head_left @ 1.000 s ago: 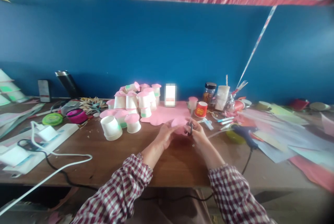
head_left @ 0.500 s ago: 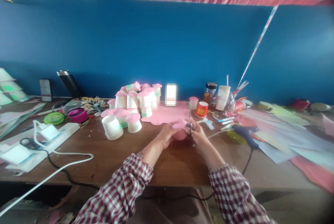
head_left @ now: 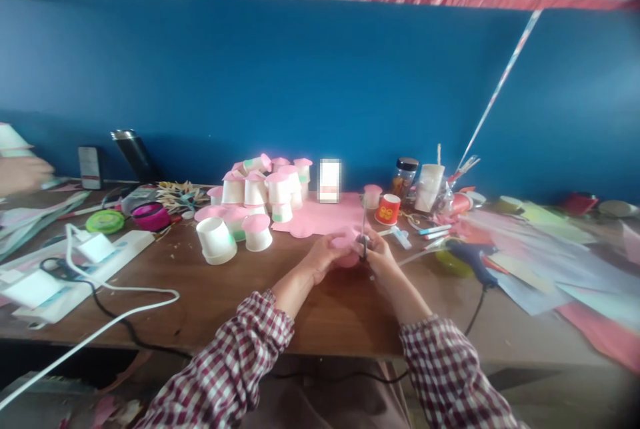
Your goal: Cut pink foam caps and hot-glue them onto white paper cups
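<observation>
In the head view my left hand (head_left: 320, 257) is closed on a piece of pink paper (head_left: 345, 242) just above the tabletop. Scissors (head_left: 363, 239) are in my right hand (head_left: 381, 257), their dark handles at the fingers and the thin blades pointing up and away from me, beside the paper. Beyond my hands a larger pink sheet (head_left: 330, 214) lies flat on the table. To its left stand several white paper cups (head_left: 233, 190) topped with pink paper discs, some stacked. One bare white cup (head_left: 215, 242) sits upside down, slightly tilted, in front of them.
Left are a power strip (head_left: 125, 249) with a white cable, a magenta container (head_left: 151, 215) and a black flask (head_left: 133, 154). Another person's hand (head_left: 23, 175) is by cups at the far left. Right are a red cup (head_left: 388, 209), a glue gun (head_left: 473, 261) and loose papers (head_left: 530, 282).
Another person's hand has come in at the left edge, by the cups there, and fewer of those cups show. My own hands hold nearly the same place; the view has shifted slightly.
</observation>
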The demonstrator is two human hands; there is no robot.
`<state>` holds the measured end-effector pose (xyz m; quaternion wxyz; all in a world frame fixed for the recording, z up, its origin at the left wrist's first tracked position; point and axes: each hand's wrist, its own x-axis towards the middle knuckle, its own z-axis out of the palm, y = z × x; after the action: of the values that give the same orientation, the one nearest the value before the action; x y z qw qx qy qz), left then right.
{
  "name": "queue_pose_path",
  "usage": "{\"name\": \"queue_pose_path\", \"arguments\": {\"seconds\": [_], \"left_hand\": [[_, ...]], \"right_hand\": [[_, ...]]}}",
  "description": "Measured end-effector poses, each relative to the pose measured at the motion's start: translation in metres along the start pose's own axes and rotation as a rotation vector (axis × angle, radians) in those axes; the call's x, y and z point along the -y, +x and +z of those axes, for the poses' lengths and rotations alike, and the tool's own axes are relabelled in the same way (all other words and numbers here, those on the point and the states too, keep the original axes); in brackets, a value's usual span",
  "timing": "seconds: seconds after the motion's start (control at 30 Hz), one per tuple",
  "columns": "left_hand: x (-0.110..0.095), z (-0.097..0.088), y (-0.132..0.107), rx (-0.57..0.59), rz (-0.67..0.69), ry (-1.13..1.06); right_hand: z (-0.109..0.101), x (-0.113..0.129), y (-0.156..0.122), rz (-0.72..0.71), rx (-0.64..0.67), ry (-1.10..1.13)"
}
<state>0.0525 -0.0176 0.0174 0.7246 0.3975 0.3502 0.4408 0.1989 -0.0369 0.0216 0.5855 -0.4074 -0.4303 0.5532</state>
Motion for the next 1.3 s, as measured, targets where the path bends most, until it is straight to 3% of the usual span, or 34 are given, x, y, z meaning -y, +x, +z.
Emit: {"name": "queue_pose_path", "arguments": {"seconds": [0.23, 0.37, 0.53, 0.7, 0.8, 0.97, 1.3], "left_hand": [[-0.009, -0.005, 0.001, -0.019, 0.044, -0.076], [-0.019, -0.015, 0.003, -0.082, 0.081, -0.172], [-0.024, -0.023, 0.005, -0.067, 0.135, -0.254], [-0.027, -0.024, 0.006, -0.103, 0.161, -0.244], [-0.027, -0.024, 0.007, -0.144, 0.146, -0.238], [-0.021, -0.025, 0.007, -0.091, 0.202, -0.256], [-0.015, -0.024, 0.011, -0.107, 0.195, -0.289]], "right_hand": [[0.002, 0.006, -0.001, -0.049, -0.065, -0.082], [0.003, 0.008, -0.006, -0.026, 0.048, -0.143], [0.006, 0.012, -0.014, 0.033, 0.166, -0.264], [0.010, 0.016, -0.018, -0.018, 0.239, -0.394], [0.011, 0.017, -0.018, -0.044, 0.273, -0.432], [0.012, 0.017, -0.017, -0.078, 0.325, -0.470], [0.013, 0.014, -0.015, -0.088, 0.334, -0.488]]}}
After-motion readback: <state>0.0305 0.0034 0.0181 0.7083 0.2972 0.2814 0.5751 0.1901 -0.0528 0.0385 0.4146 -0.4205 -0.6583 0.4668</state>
